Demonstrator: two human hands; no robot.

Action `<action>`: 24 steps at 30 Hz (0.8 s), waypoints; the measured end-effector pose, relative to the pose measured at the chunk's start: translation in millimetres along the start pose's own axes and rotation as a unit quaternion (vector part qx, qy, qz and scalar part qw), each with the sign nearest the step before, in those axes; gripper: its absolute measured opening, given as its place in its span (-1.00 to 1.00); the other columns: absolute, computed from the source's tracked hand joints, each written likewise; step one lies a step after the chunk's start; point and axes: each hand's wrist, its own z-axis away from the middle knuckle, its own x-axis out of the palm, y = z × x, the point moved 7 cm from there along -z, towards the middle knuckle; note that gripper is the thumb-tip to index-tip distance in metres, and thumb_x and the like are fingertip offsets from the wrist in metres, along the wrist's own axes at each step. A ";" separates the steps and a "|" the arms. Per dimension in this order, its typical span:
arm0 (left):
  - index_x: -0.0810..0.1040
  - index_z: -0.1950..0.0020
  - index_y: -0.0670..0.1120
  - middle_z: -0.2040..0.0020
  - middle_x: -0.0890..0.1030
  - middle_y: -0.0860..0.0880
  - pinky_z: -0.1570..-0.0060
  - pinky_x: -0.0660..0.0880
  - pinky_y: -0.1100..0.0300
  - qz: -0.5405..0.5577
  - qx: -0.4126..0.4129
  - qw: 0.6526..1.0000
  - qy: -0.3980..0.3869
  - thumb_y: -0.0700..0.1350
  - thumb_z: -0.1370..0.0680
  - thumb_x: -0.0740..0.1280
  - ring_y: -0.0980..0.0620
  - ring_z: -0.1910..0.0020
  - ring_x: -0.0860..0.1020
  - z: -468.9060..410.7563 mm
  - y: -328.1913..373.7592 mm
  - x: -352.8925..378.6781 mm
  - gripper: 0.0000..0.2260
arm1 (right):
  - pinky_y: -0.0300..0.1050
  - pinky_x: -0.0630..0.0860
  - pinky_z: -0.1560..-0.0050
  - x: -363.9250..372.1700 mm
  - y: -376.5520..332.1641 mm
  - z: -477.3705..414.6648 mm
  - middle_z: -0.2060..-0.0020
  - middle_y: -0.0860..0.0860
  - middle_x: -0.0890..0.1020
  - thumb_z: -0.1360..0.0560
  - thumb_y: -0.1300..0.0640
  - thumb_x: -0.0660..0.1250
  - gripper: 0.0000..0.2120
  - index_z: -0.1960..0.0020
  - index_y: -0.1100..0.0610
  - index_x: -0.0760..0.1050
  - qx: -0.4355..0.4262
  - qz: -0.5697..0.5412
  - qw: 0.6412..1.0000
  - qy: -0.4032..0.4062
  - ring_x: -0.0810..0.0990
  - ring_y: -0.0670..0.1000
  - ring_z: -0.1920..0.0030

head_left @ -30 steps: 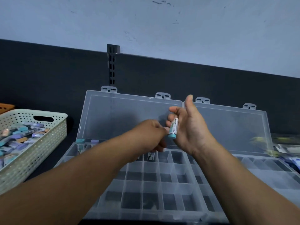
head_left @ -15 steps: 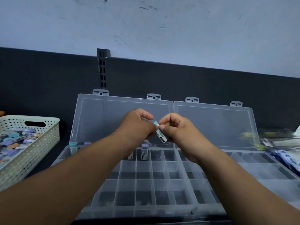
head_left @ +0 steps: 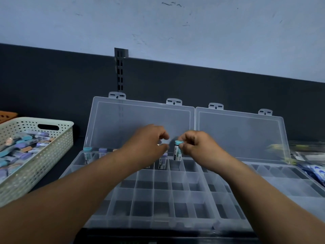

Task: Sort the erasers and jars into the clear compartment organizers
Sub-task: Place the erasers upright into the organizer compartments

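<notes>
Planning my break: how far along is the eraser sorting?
Early. Done: a few erasers stand in the left organizer's back row. In hand: the right hand pinches a teal-capped eraser over that row. Left: the basket holds a pile, and most compartments are empty; no jars visible.

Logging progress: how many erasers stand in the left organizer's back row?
3: teal-topped eraser far left, purple eraser beside it, second purple eraser by the left hand. The forearm may hide more; the right hand holds a teal eraser.
</notes>
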 end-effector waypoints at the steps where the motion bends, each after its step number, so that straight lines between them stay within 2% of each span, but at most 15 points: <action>1: 0.53 -0.20 -0.01 -0.13 0.54 0.01 -0.07 0.47 0.16 -0.046 -0.006 0.998 -0.033 0.01 -0.51 0.39 0.06 -0.04 0.50 2.5 -6.1 4.0 -0.71 | -0.02 0.56 0.04 2.0 3.6 -1.7 0.23 0.06 0.64 -0.55 0.22 0.32 -0.91 0.11 0.10 0.57 0.005 0.008 1.000 0.000 0.56 -0.02 0.22; 4: 0.39 -0.39 0.01 -0.30 0.46 0.03 -0.18 0.43 0.12 -0.103 -0.037 0.986 -0.122 0.19 -0.47 0.37 0.03 -0.20 0.48 15.0 -21.0 14.3 -0.46 | -0.07 0.53 0.11 9.6 14.1 -4.9 0.25 0.01 0.61 -0.54 0.19 0.33 -0.89 0.15 0.04 0.56 0.020 0.041 0.999 -0.011 0.53 -0.04 0.24; 8: 0.32 -0.43 0.01 -0.33 0.46 0.01 -0.25 0.39 0.04 -0.186 -0.060 0.965 -0.176 0.29 -0.44 0.34 -0.01 -0.24 0.45 21.2 -37.1 24.1 -0.35 | -0.12 0.51 0.14 20.9 27.8 -8.6 0.25 0.02 0.59 -0.54 0.18 0.34 -0.88 0.16 0.02 0.56 0.040 0.062 0.997 -0.030 0.52 -0.02 0.25; 12: 0.35 -0.39 0.03 -0.31 0.48 0.01 -0.23 0.40 0.03 -0.179 -0.064 0.965 -0.179 0.29 -0.42 0.35 -0.02 -0.23 0.46 21.3 -41.9 27.2 -0.38 | -0.03 0.57 0.03 28.9 38.6 -10.3 0.16 0.07 0.65 -0.53 0.17 0.36 -0.90 0.14 0.04 0.60 0.057 0.060 0.996 -0.041 0.62 0.09 0.12; 19: 0.30 -0.44 0.05 -0.36 0.44 0.03 -0.28 0.37 0.03 -0.176 -0.056 0.968 -0.172 0.28 -0.42 0.36 -0.01 -0.28 0.43 18.0 -43.6 29.3 -0.34 | -0.09 0.57 0.04 30.0 43.7 -13.8 0.14 -0.04 0.63 -0.51 0.16 0.39 -0.81 0.23 -0.07 0.57 0.057 0.090 0.994 -0.039 0.60 -0.02 0.14; 24: 0.26 -0.46 0.05 -0.39 0.42 0.03 -0.30 0.32 0.04 -0.180 -0.046 0.969 -0.165 0.28 -0.42 0.36 -0.02 -0.32 0.40 16.4 -42.9 28.1 -0.30 | -0.08 0.57 -0.01 29.5 49.5 -15.3 0.12 -0.01 0.65 -0.49 0.18 0.41 -0.90 0.13 -0.01 0.61 0.078 0.098 0.991 -0.048 0.62 0.01 0.10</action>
